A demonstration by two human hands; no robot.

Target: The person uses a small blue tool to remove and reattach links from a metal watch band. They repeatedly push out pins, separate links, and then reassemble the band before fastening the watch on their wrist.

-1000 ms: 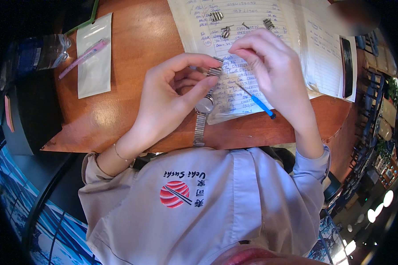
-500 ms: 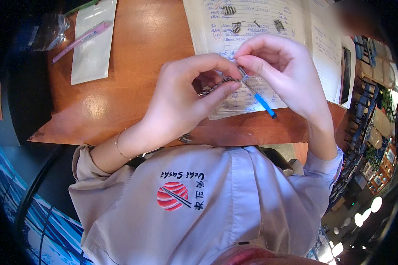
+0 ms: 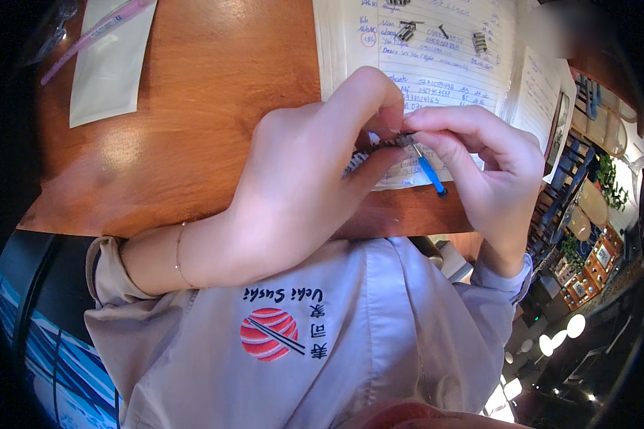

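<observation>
Two hands (image 3: 379,154), watch band (image 3: 386,143), notebook (image 3: 436,50), pouch (image 3: 111,68)

Brightly and warmly lit from above, with a soft sheen of glare on the wooden table (image 3: 215,107) and only a faint shadow beneath the left hand (image 3: 300,186). Sharp at the centre, heavily bent by fisheye toward the rim, black vignette in the corners. Blurred at the upper right edge; small blown-out lamp spots at lower right.
</observation>
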